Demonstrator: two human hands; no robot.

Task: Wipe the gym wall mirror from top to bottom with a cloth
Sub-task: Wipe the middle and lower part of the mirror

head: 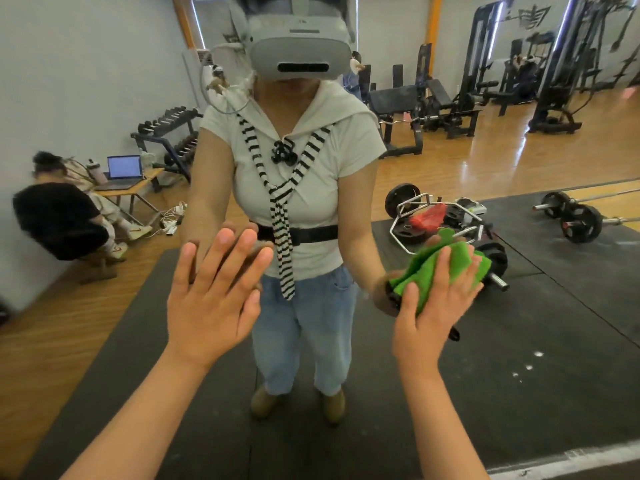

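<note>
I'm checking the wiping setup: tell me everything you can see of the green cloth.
The green cloth is bright, soft and fuzzy-looking, perhaps microfibre. It is bunched into loose folds rather than spread flat. The right hand presses it against the mirror, with straight fingers laid over it, on the right side of the view. Folded edges stick out above and to the right of the fingers.

This is a gym, seen in a wall mirror. A rack of dumbbells stands against the pale wall, and black weight machines and a padded bench line the far side. A loaded barbell and a hex bar with plates lie on black rubber mats laid over a glossy wooden floor.
</note>
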